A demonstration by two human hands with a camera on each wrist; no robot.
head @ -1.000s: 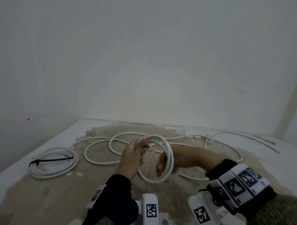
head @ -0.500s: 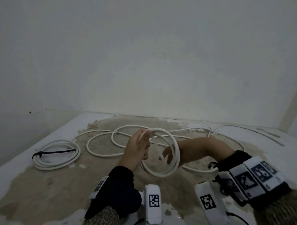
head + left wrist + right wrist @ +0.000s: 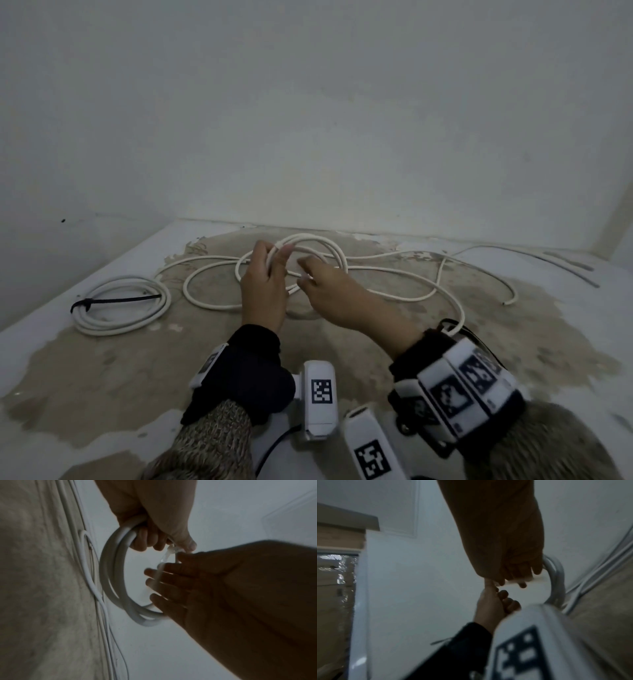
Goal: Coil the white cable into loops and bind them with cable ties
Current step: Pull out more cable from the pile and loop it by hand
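My left hand grips a small coil of white cable above the table, its fingers curled round the bundled loops. Close on its right, my right hand reaches in to the same spot. A pale translucent cable tie runs from under my left thumb across the right hand's fingers, which seem to pinch it. The rest of the white cable trails loose over the table behind and to the right, ending at a cut tip.
A finished coil, bound with a black tie, lies at the left of the worn table. The wall stands close behind. Thin white strips lie at the back right.
Both hands have carried the coil farther from me, toward the wall. My right hand has left the inside of the loops and come up beside the left fingers.
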